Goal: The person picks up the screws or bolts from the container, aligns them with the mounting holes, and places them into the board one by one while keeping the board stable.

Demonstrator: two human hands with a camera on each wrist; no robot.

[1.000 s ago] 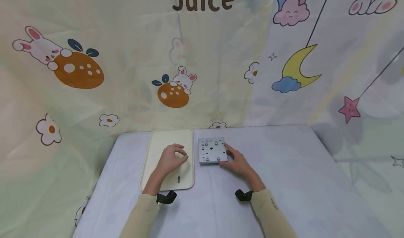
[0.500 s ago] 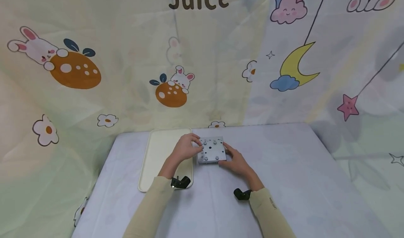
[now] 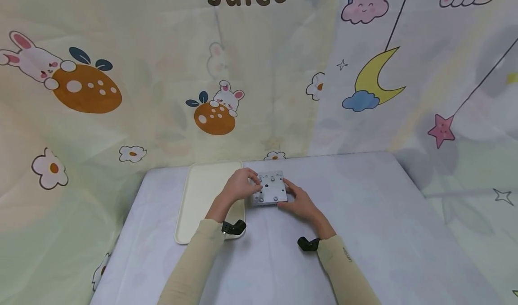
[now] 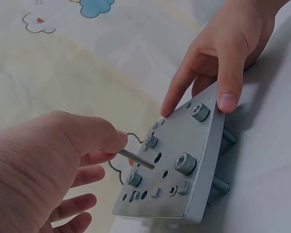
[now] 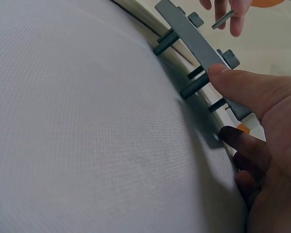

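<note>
A square grey metal plate (image 3: 274, 189) with several holes stands on protruding bolts over the white table. Socket-head bolts (image 4: 185, 163) sit in it, and their threaded ends (image 5: 196, 86) stick out below. My left hand (image 3: 238, 186) pinches a thin threaded screw (image 4: 138, 159) between thumb and forefinger; its upper end is hidden by the fingers. The screw slants over the plate's holes, and from the left wrist view I cannot tell whether its tip touches. My right hand (image 3: 301, 202) grips the plate's right side, thumb (image 5: 223, 73) on the near edge and forefinger on the far one.
A cream tray (image 3: 184, 219) lies just left of the plate, partly under my left forearm. White cloth covers the table (image 3: 344, 197). A printed curtain (image 3: 162, 71) hangs behind the table and at its sides.
My left hand has moved right from over the tray to the plate, carrying the screw. A small dark screw on the tray is now hidden by the left wrist. The right hand keeps its grip.
</note>
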